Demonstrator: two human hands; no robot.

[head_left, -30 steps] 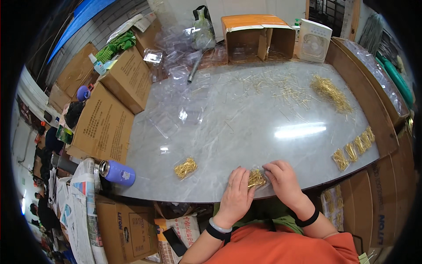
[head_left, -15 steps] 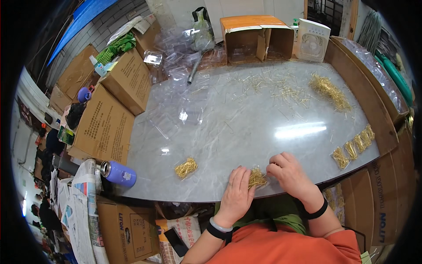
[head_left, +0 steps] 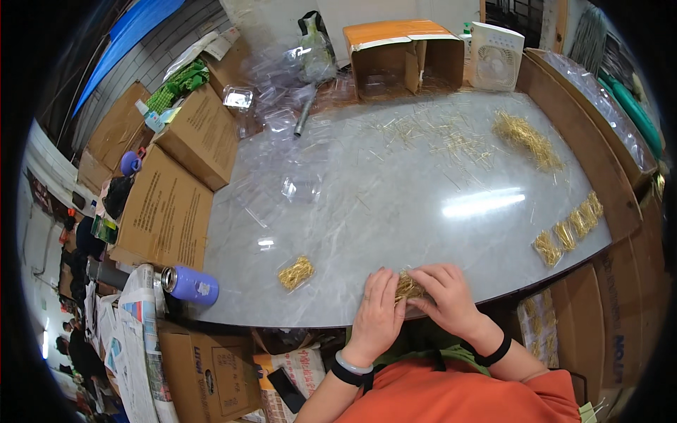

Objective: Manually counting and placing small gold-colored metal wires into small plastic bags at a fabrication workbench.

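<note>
At the table's near edge, a small bundle of thin gold-coloured wire pieces (head_left: 407, 287) lies between my hands. My left hand (head_left: 376, 310) is closed against its left side, fingers together. From the right, my right hand (head_left: 448, 297) grips the bundle's other side with thumb and fingers. The hands partly cover it, so any wrapping around it is hard to make out. A similar gold bundle in a clear pack (head_left: 296, 273) rests farther left. Several such clear packs of gold pieces (head_left: 565, 235) lie in a row at the table's right edge.
Loose gold wires (head_left: 451, 137) and a thicker heap (head_left: 527, 141) lie on the far side. Clear plastic trays (head_left: 289, 162) crowd the far left. Cardboard boxes (head_left: 166, 204) border the left; a cardboard strip (head_left: 585, 148) edges the right. A purple bottle (head_left: 194, 285) lies near left.
My right hand has moved left and down from beside the bundle and now grips it. My left hand has stayed at the bundle's left side. The view has shifted slightly.
</note>
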